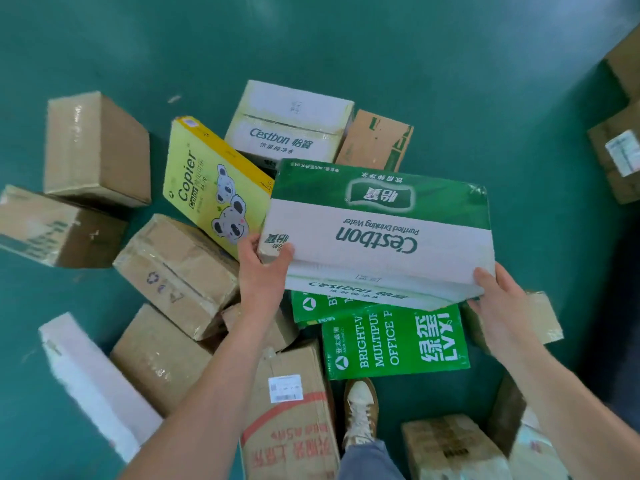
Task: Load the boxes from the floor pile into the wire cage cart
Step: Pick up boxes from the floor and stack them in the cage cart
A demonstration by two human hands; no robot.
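water carton (377, 230), green and white, closed, tilted over the floor pile. cannot tell if it rests on the green paper box (394, 341) beneath, which it partly hides. every box sealed or taped; contents not seen. yellow copier box (207, 181) lies tilted just left, beside brown boxes (176, 271). second white carton (291, 123) behind it. boxes at right edge (620, 150) cut off. label (285, 388) on the near brown box too blurred to read. left hand (263, 268) grips the near-left corner, fingers (247, 245) clamped round it. right hand (502, 306) holds the near-right corner, thumb on top, its fingers tucked under, out of sight. one shoe (360, 407) on the green floor (346, 39).
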